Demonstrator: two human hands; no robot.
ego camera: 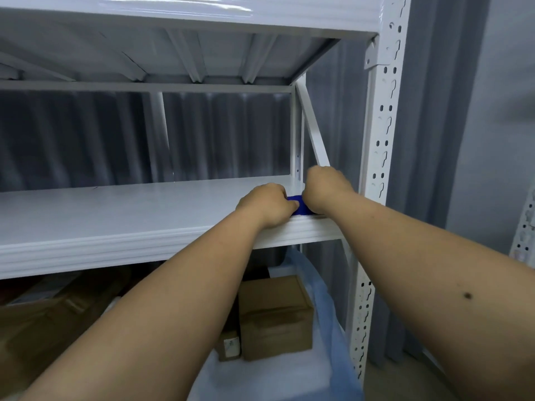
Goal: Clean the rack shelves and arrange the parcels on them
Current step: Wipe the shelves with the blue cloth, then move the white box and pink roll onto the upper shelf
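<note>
A white metal rack shelf runs across the middle of the view. At its right front corner lies a blue cloth, mostly covered by my hands. My left hand grips the cloth's left side with curled fingers. My right hand is curled over its right side, next to the rack's front upright. On the shelf below stand brown cardboard parcels: a cube-shaped one and a larger one at the left.
Another white shelf sits overhead. A pale blue plastic bag hangs beside the cube parcel, and a small labelled box stands next to it. Grey curtains hang behind and to the right. A second rack's upright shows at far right.
</note>
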